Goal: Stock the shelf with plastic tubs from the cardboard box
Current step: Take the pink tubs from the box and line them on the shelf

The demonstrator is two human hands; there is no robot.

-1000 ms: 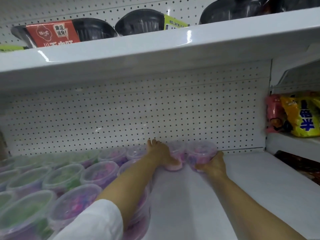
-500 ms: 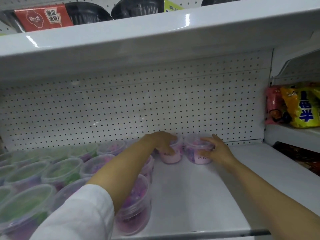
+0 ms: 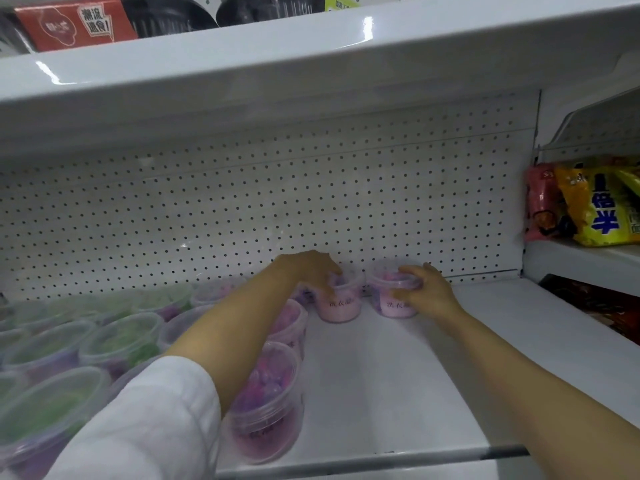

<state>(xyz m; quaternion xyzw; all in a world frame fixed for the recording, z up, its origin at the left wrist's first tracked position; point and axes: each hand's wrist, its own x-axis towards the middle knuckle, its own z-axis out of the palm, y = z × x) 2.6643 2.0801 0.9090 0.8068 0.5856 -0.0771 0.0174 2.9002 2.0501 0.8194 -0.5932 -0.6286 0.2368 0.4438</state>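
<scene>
Two clear plastic tubs with pink contents stand side by side at the back of the white shelf (image 3: 398, 375), against the pegboard. My left hand (image 3: 311, 270) grips the left pink tub (image 3: 341, 304) from above and the left side. My right hand (image 3: 427, 289) wraps around the right pink tub (image 3: 391, 299) from its right side. A row of purple-filled tubs (image 3: 266, 410) runs toward the front under my left forearm. Several green-filled tubs (image 3: 114, 341) fill the shelf's left part. The cardboard box is out of view.
The upper shelf (image 3: 311, 64) overhangs closely and carries black bowls (image 3: 263, 8) and a red package (image 3: 69, 24). To the right, a neighbouring shelf holds yellow and pink snack bags (image 3: 595, 206). The shelf's front rail (image 3: 381, 462) runs along the bottom.
Both hands have shifted from pushing the two pink tubs back to gripping their tops and sides near the pegboard. The view has moved back and up a little.
</scene>
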